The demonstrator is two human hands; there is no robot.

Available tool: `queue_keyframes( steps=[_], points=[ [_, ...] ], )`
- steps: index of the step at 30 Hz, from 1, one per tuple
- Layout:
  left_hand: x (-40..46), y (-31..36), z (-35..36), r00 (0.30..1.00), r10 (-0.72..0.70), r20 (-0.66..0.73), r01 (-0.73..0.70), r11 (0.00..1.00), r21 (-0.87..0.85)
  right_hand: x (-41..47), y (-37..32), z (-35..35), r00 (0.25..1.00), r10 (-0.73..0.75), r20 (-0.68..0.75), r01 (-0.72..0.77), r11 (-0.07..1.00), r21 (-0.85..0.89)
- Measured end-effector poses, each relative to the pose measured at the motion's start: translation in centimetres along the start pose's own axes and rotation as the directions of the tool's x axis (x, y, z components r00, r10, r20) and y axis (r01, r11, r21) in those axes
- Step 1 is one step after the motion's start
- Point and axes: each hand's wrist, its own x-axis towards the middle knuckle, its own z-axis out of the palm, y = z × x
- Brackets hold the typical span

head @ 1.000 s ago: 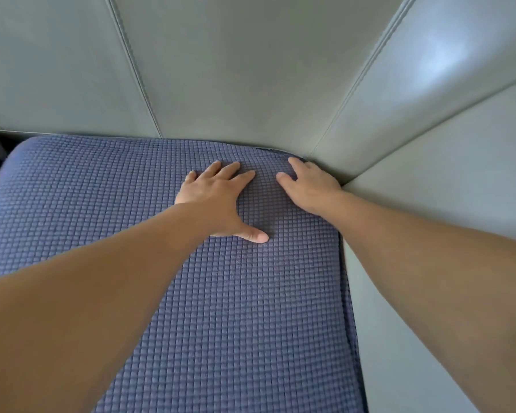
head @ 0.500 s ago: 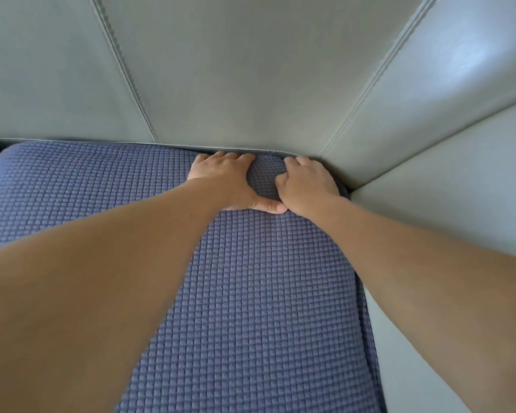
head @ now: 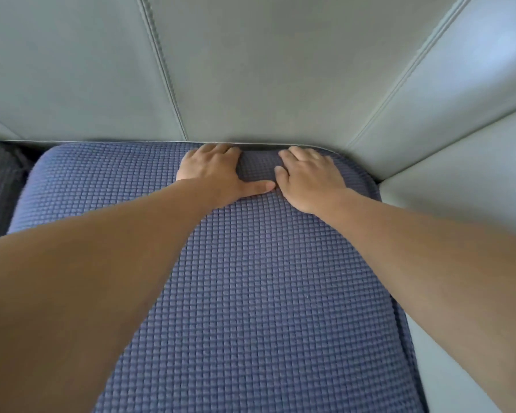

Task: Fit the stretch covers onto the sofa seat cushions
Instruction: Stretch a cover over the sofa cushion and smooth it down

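We see the left hand [head: 212, 171] lying flat, fingers straight, pressing on the far edge of the blue cover [head: 251, 293], its thumb stretched out to touch the right hand [head: 307, 180], which presses beside it with fingers lightly bent, gripping nothing. Both sets of fingertips reach into the gap where the covered cushion meets the grey sofa back [head: 265, 70]. The cushion sits in the sofa's corner, against the armrest [head: 465, 186] on the right.
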Motion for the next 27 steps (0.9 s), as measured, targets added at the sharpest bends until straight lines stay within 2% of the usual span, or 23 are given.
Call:
queue_keyframes(
  steps=[3,6,9,11,14,19,21,22,24,26,27],
  points=[
    [0.5,-0.1,0.3,0.999,-0.009,0.039,0.010,1.000,-0.012,0.5,-0.5,-0.3,0.996,0.044,0.081,-0.043,0.999,-0.009],
    [-0.3,-0.1,-0.1,0.998,0.042,0.052,-0.042,0.999,0.008,-0.2,-1.7,-1.8,0.988,0.056,0.145,-0.054,0.998,-0.018],
    [-2.1,-1.8,-0.5,0.997,0.071,-0.015,-0.071,0.997,0.012,-1.9,-4.3,-2.6,0.990,-0.033,0.137,0.033,0.999,0.003],
    [-3.2,-3.8,-0.5,0.998,0.024,-0.052,-0.023,1.000,0.019,-2.3,-6.1,-2.4,0.982,-0.081,0.173,0.078,0.997,0.021],
    [-4.0,-7.3,0.1,0.997,-0.073,-0.009,0.074,0.997,0.028,-1.5,-7.9,-1.1,0.976,-0.055,0.213,0.054,0.998,0.012],
    [-2.6,-8.5,0.0,0.988,-0.079,0.129,0.075,0.996,0.041,-0.5,-8.1,0.0,0.973,0.006,0.229,0.003,0.999,-0.040],
    [-3.1,-8.7,-0.4,0.990,-0.054,0.133,0.051,0.998,0.030,-0.8,-8.9,-0.4,0.972,0.027,0.233,-0.016,0.999,-0.051],
    [-3.6,-9.0,-0.6,0.994,-0.035,0.107,0.035,0.999,0.007,-1.2,-9.5,-0.7,0.976,0.015,0.219,-0.001,0.998,-0.060],
    [-5.5,-10.6,-0.4,0.999,-0.029,-0.036,0.028,0.999,-0.033,-2.4,-11.7,-1.0,0.981,-0.103,0.166,0.118,0.990,-0.083],
    [-7.3,-12.8,0.2,0.972,-0.114,-0.203,0.101,0.992,-0.070,-3.2,-14.4,-1.2,0.956,-0.267,0.124,0.276,0.959,-0.063],
    [-8.0,-14.3,0.6,0.949,-0.196,-0.245,0.174,0.979,-0.110,-3.2,-15.9,-1.0,0.937,-0.327,0.126,0.334,0.941,-0.047]
  ],
)
